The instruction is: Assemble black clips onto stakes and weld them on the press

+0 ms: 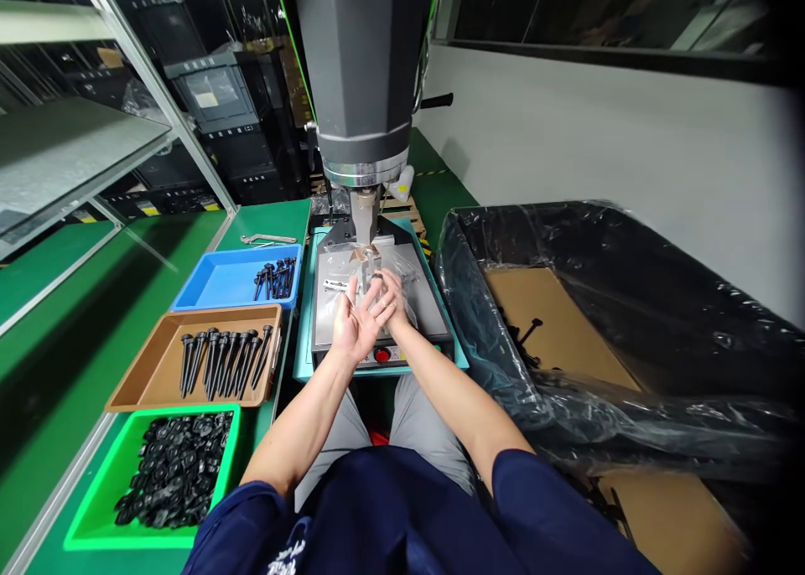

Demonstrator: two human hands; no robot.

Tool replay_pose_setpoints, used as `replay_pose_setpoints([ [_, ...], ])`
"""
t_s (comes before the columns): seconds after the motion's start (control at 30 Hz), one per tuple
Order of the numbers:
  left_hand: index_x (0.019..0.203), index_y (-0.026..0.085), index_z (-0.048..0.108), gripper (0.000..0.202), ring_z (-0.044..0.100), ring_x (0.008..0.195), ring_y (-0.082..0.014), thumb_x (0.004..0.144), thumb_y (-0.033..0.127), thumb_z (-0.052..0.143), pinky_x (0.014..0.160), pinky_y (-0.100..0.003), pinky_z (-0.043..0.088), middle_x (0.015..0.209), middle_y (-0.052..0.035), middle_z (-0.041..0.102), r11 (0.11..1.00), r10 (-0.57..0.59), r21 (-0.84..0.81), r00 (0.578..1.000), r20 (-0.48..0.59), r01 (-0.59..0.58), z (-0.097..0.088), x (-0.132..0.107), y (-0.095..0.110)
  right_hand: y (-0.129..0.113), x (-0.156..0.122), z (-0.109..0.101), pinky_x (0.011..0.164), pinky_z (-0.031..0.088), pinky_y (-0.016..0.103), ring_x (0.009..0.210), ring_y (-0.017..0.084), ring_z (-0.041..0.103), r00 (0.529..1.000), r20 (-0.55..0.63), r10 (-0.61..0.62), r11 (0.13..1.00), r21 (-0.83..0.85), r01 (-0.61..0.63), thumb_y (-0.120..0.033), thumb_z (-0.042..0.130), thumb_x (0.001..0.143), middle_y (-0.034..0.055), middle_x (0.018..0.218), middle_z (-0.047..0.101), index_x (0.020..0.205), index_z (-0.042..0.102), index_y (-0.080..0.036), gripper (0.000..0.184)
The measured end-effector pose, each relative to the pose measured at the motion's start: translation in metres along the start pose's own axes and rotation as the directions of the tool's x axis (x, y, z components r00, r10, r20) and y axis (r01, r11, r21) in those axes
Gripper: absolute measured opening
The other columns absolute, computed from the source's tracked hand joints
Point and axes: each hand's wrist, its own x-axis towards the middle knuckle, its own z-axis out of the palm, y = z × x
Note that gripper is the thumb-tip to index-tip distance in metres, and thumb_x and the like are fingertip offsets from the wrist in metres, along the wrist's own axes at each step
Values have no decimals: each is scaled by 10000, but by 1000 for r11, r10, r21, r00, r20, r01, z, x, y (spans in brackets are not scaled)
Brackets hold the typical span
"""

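My left hand (353, 323) is palm-up with fingers spread, over the grey metal base plate (428, 307) of the press machine (365, 80). My right hand (388, 297) lies against it, fingers curled around a small dark part I cannot make out. Both hands sit just in front of the machine's horn (366, 214) and the small fixture (366, 256) beneath it. A red button (381, 356) shows at the machine's front edge, below my wrists.
To the left stand a blue tray (217, 283) with a few black pins, a brown tray (151, 374) with a row of black pins, and a green tray (104, 491) of small black parts. A plastic-lined cardboard box (553, 323) stands on the right. Wrenches (267, 240) lie behind the blue tray.
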Motion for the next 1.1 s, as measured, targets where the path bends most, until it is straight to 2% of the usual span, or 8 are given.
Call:
replay_pose_setpoints([
  [0.07,1563,424,177,580,561,1296,-316,1006,543,287,1093,-579,373,1511,-102,485,1000,-10,-6,1000,7,11,-2,1,-2,-1,12,0,1179,303,457,1378,269,390,993,-116,-37,997,-75,28,-403,547,842,96,1409,488,1158,646,-235,371],
  [0.13,1564,424,179,584,561,1298,-306,1005,547,296,1099,-569,371,1498,-99,502,1000,-20,-7,1000,6,20,-5,2,-4,-3,22,2,1183,300,444,1366,255,417,984,-166,-61,992,-120,42,-434,530,851,97,1411,498,1166,650,-229,395],
  [0.4,1566,429,169,605,547,1314,-297,998,553,337,1119,-559,348,1478,-94,527,1000,-17,12,1000,15,16,-14,5,-6,-6,46,11,1160,336,442,1296,225,502,989,-102,-107,990,-107,96,-505,454,924,26,1360,592,1204,625,-299,388],
  [0.6,1577,402,127,664,581,1272,-302,985,552,386,1124,-542,338,1473,-122,525,1000,2,-6,999,48,-2,-21,10,-5,0,70,16,1138,353,483,1286,271,517,990,-52,-128,984,-135,120,-511,531,873,81,1334,621,1190,648,-260,421],
  [0.7,1581,394,113,680,590,1257,-300,982,548,396,1121,-538,338,1481,-124,516,1000,0,-15,999,35,1,-22,12,-3,2,75,16,1103,399,446,1221,265,567,998,-17,-64,996,-67,63,-485,586,832,105,1291,646,1227,641,-201,489],
  [0.8,1584,377,117,686,599,1241,-304,981,552,392,1114,-529,343,1493,-136,499,1000,-6,-21,1000,30,7,-23,13,-3,1,75,14,1079,421,414,1190,242,595,999,0,-51,998,42,51,-463,580,842,80,1289,658,1263,618,-207,494],
  [0.93,1583,372,148,652,614,1217,-312,990,549,353,1091,-524,367,1493,-144,496,999,-12,-34,1000,19,12,-23,15,-5,-2,76,10,1083,409,399,1185,236,603,997,-5,-77,996,55,77,-464,530,871,69,1237,692,1133,684,-200,402],
  [1.1,1572,396,181,628,586,1258,-303,990,547,361,1097,-520,366,1496,-120,497,998,-30,-54,1000,0,30,-24,16,-4,2,83,9,1021,456,403,1077,245,644,999,-29,-25,997,77,27,-500,591,794,96,1118,730,1031,685,-167,420],
])
